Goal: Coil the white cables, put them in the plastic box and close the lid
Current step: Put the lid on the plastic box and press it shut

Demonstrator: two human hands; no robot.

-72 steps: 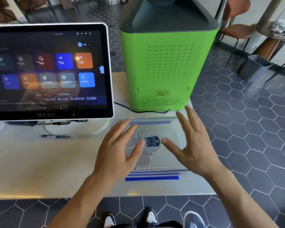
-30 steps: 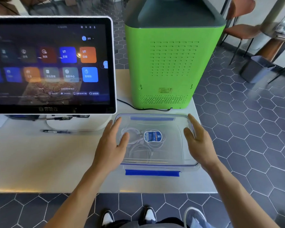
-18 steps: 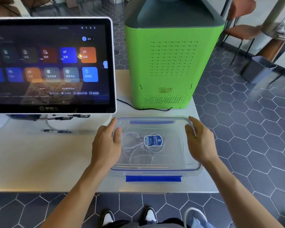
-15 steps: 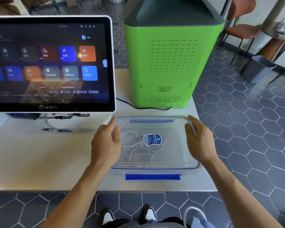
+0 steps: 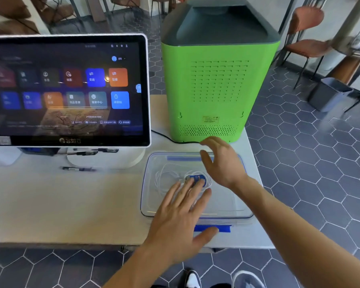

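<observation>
left hand (image 5: 178, 219): spread flat, laid on clear plastic lid (image 5: 222, 202)
right hand (image 5: 222, 163): spread, held over far edge
white coiled cables (image 5: 166, 177): seen under left fingertips, inside box

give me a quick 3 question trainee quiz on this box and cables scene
1. True or false: the white cables lie inside the plastic box under its clear lid.
2. Which hand lies flat on the lid? A) left hand B) right hand C) neither
3. Fill in: the blue latch at the near edge of the box sits by the left hand's ____.

Key: 1 true; 2 A; 3 thumb.
</observation>
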